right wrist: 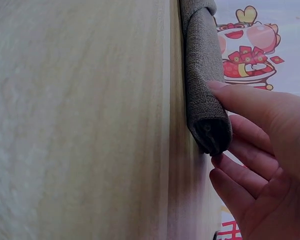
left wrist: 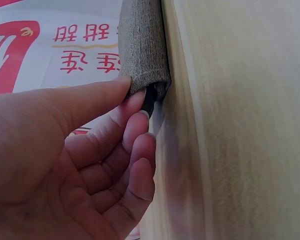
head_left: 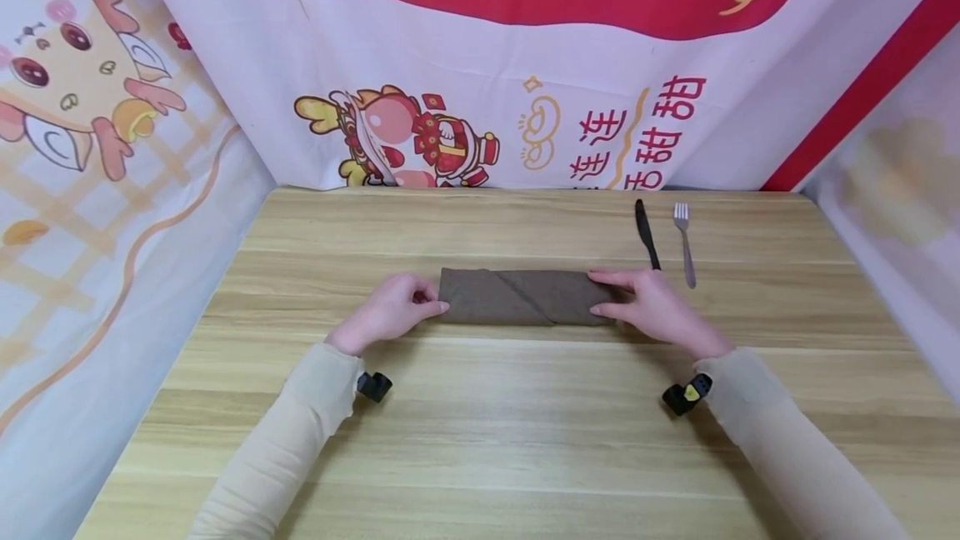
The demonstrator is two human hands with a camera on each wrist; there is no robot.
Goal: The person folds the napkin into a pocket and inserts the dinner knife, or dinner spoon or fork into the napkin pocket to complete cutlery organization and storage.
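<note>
A brown cloth napkin (head_left: 517, 298), folded into a long flat strip with a diagonal fold line across it, lies crosswise near the middle of the table. At its left end, my left hand (head_left: 393, 305) pinches the cloth between thumb and fingers. The left wrist view shows the thumb on top of the napkin (left wrist: 144, 45) and fingertips at the dark opening of its end. My right hand (head_left: 654, 307) holds the opposite end, its thumb (right wrist: 240, 97) on the cloth and fingers along the far side. Layered folds show at that end of the napkin (right wrist: 205, 70).
Beyond the right hand, a black knife (head_left: 645, 232) and a fork (head_left: 684, 244) lie side by side on the wooden table (head_left: 510, 423). A printed cloth backdrop (head_left: 450, 48) hangs along the table's far edge, with more printed cloth at the left and right.
</note>
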